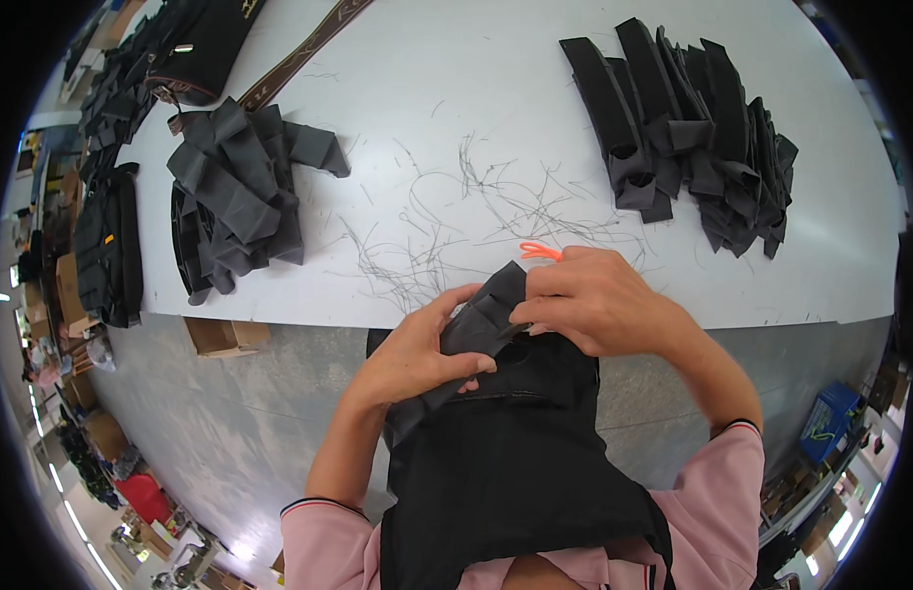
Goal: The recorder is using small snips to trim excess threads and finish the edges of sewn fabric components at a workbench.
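both hands meet at the bench [574,118] edge: left hand [417,359] pinches the folded black fabric piece [481,320], right hand [594,300], curled, probably clenches its top.

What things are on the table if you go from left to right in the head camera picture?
Grey fabric pile → loose threads → orange loop → black fabric stack.
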Action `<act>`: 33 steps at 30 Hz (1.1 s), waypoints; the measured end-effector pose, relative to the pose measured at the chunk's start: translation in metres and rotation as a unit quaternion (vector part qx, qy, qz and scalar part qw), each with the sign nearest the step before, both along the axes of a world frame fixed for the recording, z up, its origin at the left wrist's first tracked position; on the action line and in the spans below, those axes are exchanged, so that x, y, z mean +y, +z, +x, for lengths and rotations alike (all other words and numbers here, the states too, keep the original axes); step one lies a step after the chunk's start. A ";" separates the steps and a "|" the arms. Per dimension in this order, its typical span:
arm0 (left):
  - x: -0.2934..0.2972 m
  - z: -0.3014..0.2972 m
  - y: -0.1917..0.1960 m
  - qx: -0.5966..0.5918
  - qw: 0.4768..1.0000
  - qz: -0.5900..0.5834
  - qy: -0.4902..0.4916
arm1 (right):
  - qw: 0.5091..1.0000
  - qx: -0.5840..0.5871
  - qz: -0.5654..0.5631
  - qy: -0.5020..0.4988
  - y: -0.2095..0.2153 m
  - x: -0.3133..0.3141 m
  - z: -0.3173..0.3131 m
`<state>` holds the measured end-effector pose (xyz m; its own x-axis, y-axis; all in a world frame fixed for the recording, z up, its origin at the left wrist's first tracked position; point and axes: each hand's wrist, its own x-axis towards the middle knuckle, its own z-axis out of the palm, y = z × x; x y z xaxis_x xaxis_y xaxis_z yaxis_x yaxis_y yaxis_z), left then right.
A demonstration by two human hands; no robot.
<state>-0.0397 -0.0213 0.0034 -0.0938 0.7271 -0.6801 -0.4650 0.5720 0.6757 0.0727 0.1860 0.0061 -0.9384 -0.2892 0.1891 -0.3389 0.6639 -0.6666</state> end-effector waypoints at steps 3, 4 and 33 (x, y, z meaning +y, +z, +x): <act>-0.003 0.001 -0.002 0.005 1.000 0.001 0.014 | 0.998 -0.027 -0.027 -0.040 -0.002 -0.004 0.012; -0.004 0.002 -0.003 0.001 1.000 -0.001 0.025 | 0.994 -0.014 -0.061 -0.090 -0.002 -0.009 0.016; 0.004 0.018 -0.004 -0.002 0.994 0.056 0.099 | 0.914 -0.017 -0.130 -0.384 -0.022 -0.081 0.032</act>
<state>-0.0217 -0.0169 -0.0002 -0.2389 0.7658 -0.5970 -0.5641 0.3911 0.7273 0.1051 0.1051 -0.0155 -0.8521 0.5085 0.1242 0.1846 0.5140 -0.8377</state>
